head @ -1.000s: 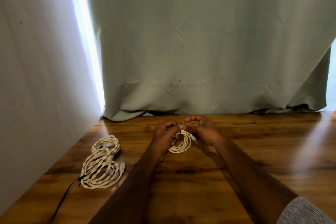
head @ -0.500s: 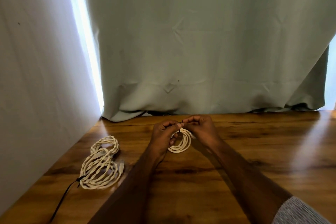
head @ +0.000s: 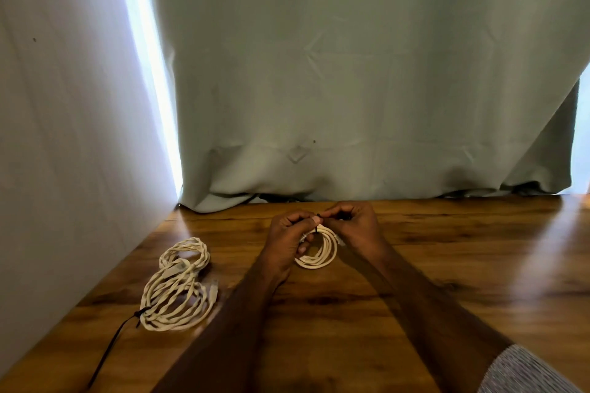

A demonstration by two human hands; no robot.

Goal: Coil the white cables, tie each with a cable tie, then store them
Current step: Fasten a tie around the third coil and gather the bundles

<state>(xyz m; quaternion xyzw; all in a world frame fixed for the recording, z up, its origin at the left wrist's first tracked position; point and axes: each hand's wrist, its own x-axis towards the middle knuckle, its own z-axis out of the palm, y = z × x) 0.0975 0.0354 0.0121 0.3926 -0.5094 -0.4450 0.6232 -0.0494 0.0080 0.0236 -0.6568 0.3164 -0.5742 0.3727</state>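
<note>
On the wooden tabletop, near its far edge, both hands meet over a small coil of white cable. That coil hangs between the hands, its lower loops close to the wood; whether they touch it cannot be told. The left hand has its fingers curled round the left side of the coil, thumb and forefinger pinched at the top. The right hand is curled too, its fingertips pinching a thin black cable tie that crosses the top of the coil, right where the two hands meet. A white plug end sticks out from the coil just under the right hand.

Well to the left, near the pale wall, lies a larger bundle of white cables, loosely twisted into loops and resting flat. A black tie cinches its near-left side, and the long black tail trails off toward the front edge. A grey-green curtain hangs behind the tabletop, its hem bunched on the far edge. A grey knitted sleeve shows at the lower right corner.
</note>
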